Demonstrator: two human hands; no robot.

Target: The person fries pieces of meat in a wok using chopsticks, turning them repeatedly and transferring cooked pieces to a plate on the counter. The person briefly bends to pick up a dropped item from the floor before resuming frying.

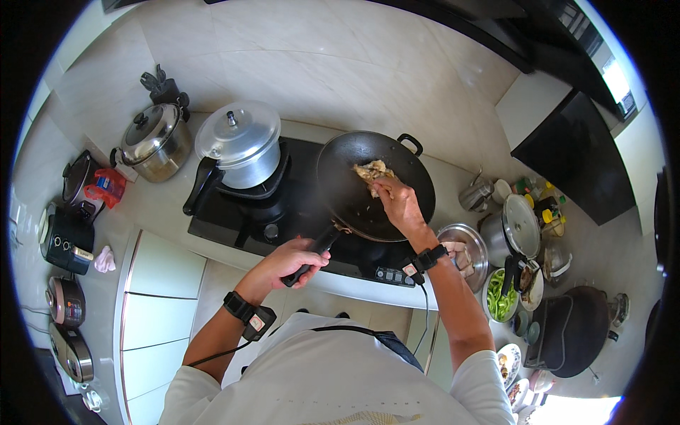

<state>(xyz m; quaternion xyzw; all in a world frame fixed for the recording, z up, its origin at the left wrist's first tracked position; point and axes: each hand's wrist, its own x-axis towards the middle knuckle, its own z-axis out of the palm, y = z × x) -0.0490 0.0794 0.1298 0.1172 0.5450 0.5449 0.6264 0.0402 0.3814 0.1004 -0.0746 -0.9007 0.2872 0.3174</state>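
Note:
My left hand (297, 261) is wrapped around the black handle (325, 241) of a dark wok (340, 154) on the black glass gas hob (234, 226). My right hand (396, 199) reaches down into the wok, its fingertips pinching a crumpled, tan-brown piece of food (374, 171), likely meat or skin. The fingers cover part of this piece, and a few small bits dot the wok's dark surface. Faint haze hangs over the wok's left side. A dark device is strapped to each wrist, with a cable running from it.
Left of the wok, an aluminium pressure cooker (239, 138) has its long handle jutting forward. A steel bowl of meat pieces (462, 255), a bowl of sliced green peppers (501, 297) and another pressure cooker (518, 228) crowd the right counter. A lidded steel pot (156, 141) stands far left.

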